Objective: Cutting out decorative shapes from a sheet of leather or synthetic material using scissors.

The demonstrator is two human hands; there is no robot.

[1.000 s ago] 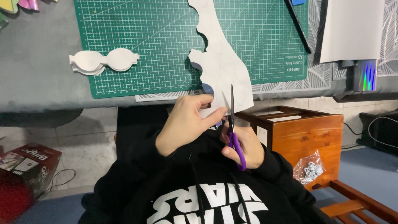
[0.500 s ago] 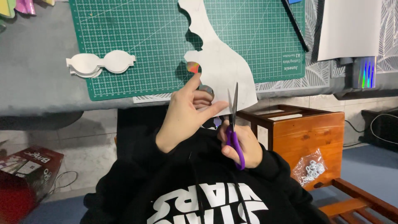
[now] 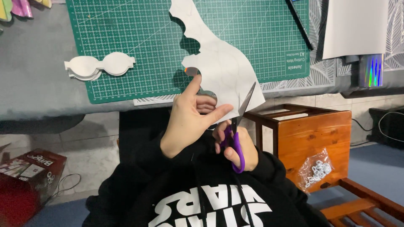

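Pinching the white paper sheet [image 3: 227,69] taut, the left hand [image 3: 189,120] is steadying it while the right hand [image 3: 237,145], gripping purple scissors [image 3: 237,126], is best cutting slowly.

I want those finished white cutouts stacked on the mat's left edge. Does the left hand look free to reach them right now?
Probably not yet: the left hand is pinching the white sheet that the scissors in the right hand are cutting. The path across the green mat to the cutouts looks unobstructed.

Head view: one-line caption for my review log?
Left hand holds a white sheet while right hand cuts it with purple-handled scissors above a green cutting mat.
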